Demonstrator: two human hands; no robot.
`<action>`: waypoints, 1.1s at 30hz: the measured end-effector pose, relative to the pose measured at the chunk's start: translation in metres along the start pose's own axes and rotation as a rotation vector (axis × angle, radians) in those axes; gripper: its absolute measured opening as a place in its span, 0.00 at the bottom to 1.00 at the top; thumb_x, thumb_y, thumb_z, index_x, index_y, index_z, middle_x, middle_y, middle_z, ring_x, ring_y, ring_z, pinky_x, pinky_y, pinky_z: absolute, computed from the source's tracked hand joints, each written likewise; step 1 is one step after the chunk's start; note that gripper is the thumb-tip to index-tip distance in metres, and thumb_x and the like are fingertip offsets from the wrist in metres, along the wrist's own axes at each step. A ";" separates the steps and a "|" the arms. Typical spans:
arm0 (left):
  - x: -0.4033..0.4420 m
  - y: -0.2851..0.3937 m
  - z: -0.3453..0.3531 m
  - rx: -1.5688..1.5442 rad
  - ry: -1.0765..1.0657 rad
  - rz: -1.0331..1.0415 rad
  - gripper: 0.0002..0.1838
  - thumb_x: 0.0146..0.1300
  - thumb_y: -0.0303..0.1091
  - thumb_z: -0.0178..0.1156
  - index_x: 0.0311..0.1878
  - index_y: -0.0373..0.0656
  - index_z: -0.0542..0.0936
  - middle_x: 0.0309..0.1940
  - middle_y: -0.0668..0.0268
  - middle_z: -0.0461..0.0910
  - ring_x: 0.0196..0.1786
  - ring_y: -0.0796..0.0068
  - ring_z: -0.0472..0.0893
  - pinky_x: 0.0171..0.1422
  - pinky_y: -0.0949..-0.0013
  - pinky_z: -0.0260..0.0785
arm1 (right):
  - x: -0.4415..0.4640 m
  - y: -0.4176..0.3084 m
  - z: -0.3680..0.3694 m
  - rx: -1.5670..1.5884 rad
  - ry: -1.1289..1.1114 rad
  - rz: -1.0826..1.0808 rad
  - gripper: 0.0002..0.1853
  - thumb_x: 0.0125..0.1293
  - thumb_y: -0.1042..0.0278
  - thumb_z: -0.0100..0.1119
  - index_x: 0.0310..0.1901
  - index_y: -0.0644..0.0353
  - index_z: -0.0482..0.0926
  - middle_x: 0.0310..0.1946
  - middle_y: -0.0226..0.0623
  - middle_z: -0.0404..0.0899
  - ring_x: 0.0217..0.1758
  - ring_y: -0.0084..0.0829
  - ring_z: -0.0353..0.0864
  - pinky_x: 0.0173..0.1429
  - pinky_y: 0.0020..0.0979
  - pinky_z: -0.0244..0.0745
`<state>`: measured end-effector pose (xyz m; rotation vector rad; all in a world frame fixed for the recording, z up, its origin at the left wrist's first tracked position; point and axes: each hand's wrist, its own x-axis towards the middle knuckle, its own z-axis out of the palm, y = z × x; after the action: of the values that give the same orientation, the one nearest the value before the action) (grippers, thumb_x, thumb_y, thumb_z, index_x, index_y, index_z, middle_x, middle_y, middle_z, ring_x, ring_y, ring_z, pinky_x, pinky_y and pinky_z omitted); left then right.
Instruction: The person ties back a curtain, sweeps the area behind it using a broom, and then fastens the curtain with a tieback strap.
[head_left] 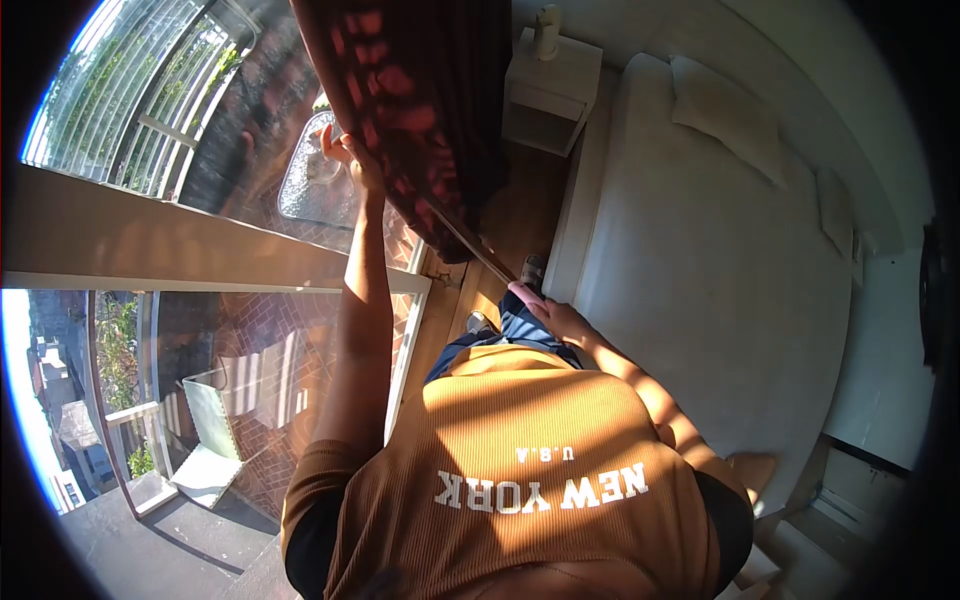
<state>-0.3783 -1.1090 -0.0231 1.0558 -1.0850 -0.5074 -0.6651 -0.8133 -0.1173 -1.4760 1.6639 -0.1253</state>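
Observation:
My left hand (352, 160) is raised at the window glass, beside the edge of the dark red curtain (400, 110). Its fingers are bent and spread, with nothing plainly held. Lower down, my right hand (568, 322) is closed around the pink handle (527, 297) of a long, thin tool. The tool's narrow shaft (470, 240) slants up and left toward the curtain's lower part. Its far end is hard to make out against the dark cloth.
A bed (700, 260) with pillows (725, 110) lies right of me, with a white nightstand (550, 90) near its head. Beyond the glass are a glass-topped table (310, 190) and a pale chair (208, 440). A window frame (180, 235) crosses at left.

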 end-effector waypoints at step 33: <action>-0.026 -0.001 -0.064 -1.241 -0.465 -0.875 0.17 0.67 0.41 0.49 0.52 0.40 0.73 0.47 0.60 0.76 0.48 0.68 0.75 0.52 0.65 0.72 | 0.006 0.091 -0.046 0.831 -0.017 0.611 0.31 0.60 0.31 0.42 0.29 0.59 0.68 0.12 0.30 0.63 0.12 0.26 0.65 0.18 0.30 0.65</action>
<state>-0.3316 -1.0611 -0.0406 0.2041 -0.4088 -1.8934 -0.7634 -0.8127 -0.1465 -0.3342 1.6724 -0.4026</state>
